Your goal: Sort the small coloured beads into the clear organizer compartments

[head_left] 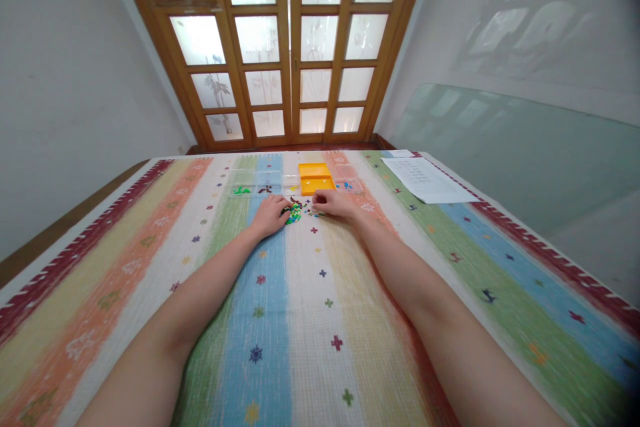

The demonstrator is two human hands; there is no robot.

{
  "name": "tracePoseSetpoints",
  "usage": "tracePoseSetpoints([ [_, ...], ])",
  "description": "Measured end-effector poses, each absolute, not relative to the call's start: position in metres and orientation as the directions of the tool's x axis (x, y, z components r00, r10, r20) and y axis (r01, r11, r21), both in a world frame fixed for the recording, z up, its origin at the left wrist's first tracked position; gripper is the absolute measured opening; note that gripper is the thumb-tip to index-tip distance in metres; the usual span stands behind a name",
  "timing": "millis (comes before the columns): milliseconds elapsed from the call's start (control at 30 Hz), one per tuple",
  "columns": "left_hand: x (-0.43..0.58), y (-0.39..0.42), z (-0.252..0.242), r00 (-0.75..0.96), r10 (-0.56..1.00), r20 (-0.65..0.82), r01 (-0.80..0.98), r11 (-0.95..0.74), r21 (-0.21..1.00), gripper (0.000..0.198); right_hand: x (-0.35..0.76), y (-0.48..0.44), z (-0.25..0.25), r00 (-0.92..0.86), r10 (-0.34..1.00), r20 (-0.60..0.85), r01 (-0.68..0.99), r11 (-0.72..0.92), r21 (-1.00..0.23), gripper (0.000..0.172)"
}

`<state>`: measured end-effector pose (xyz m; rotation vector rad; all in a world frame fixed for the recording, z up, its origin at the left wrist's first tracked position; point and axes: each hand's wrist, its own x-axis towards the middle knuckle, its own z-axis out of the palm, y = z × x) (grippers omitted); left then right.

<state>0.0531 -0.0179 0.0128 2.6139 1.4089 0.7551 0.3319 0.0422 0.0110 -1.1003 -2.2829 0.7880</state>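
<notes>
A small pile of tiny green, blue and dark red pieces (293, 213) lies on the tablecloth between my hands. My left hand (271, 215) rests at the pile's left edge, its fingers curled together over the pieces; what they hold, if anything, is too small to name. On the other side, my right hand (333, 203) has thumb and fingertips pinched, and their contents cannot be made out. Just beyond stands an open orange-yellow box (317, 170). Green pieces (242, 191), dark red pieces (265, 189) and blue pieces (346, 185) lie in separate clear trays beside it.
A striped tablecloth (310, 320) covers the table. Printed paper (425, 179) lies at the far right. Behind the table are wooden glazed doors (295, 67), and a glass sheet (500, 147) leans against the right wall.
</notes>
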Motion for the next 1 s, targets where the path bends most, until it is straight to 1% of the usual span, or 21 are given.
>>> tracePoseSetpoints([
  [67,0.053,-0.018,0.014,0.46,0.802,0.381,0.765,-0.575,0.288,0.022,0.333,0.042,0.01,-0.496,0.837,0.232,0.54,0.506,-0.673,0.009],
  [133,0.053,-0.018,0.014,0.462,0.8,0.383,0.763,-0.579,0.287,0.022,0.333,0.042,0.01,-0.47,0.838,0.277,0.545,0.522,-0.656,0.007],
  [300,0.052,-0.017,0.012,0.457,0.804,0.38,0.761,-0.575,0.301,0.021,0.332,0.044,0.008,-0.422,0.84,0.341,0.544,0.535,-0.646,0.012],
  [433,0.052,-0.016,0.011,0.459,0.802,0.382,0.755,-0.578,0.308,0.021,0.335,0.052,0.002,-0.29,0.86,0.419,0.553,0.508,-0.66,0.018],
  [533,0.052,-0.015,0.011,0.464,0.798,0.385,0.756,-0.583,0.296,0.022,0.338,0.059,0.0,-0.185,0.871,0.454,0.539,0.477,-0.694,0.021],
  [700,0.052,-0.015,0.01,0.464,0.8,0.381,0.757,-0.581,0.3,0.022,0.339,0.063,0.0,-0.046,0.892,0.449,0.51,0.408,-0.758,0.029],
  [867,0.052,-0.015,0.01,0.457,0.805,0.378,0.759,-0.575,0.306,0.023,0.339,0.065,-0.004,0.006,0.914,0.406,0.488,0.352,-0.799,0.047],
  [933,0.052,-0.016,0.01,0.458,0.802,0.384,0.756,-0.579,0.306,0.023,0.339,0.064,-0.004,0.008,0.915,0.403,0.491,0.348,-0.799,0.048],
  [1000,0.052,-0.016,0.01,0.461,0.797,0.39,0.753,-0.584,0.302,0.023,0.338,0.062,-0.001,0.006,0.906,0.423,0.513,0.36,-0.779,0.042],
])
